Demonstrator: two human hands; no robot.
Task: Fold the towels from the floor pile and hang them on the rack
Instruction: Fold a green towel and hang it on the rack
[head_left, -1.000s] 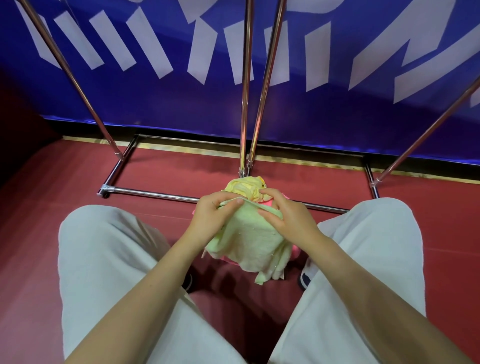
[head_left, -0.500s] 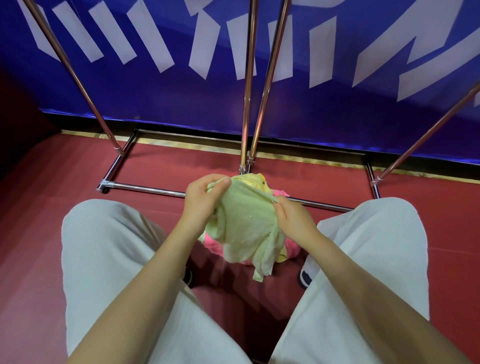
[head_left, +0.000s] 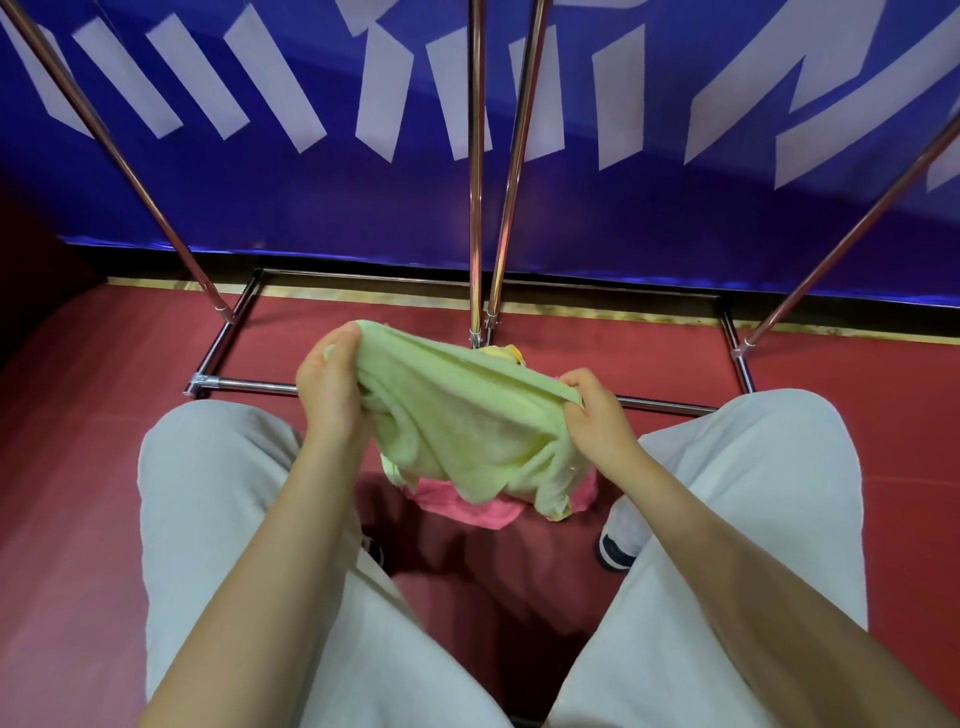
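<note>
- A person crouches over the red floor (head_left: 78, 467), knees in pale trousers (head_left: 218, 519) spread wide, seemingly to leave working room between them.
- The left hand (head_left: 332, 387) and right hand (head_left: 597, 415), held apart, each pinch an end of a green towel (head_left: 467, 421), its top edge stretched between them, apparently to find the edge for folding.
- Beneath it lies the pile: a pink towel (head_left: 462, 501) and a yellow one (head_left: 501, 353).
- Beyond stands the rack (head_left: 475, 182), bare metal poles before a blue banner (head_left: 675, 218).

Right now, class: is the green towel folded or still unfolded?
Unfolded. The left hand and right hand pinch the green towel along its top edge, stretched between them, while the rest hangs loose and crumpled.
</note>
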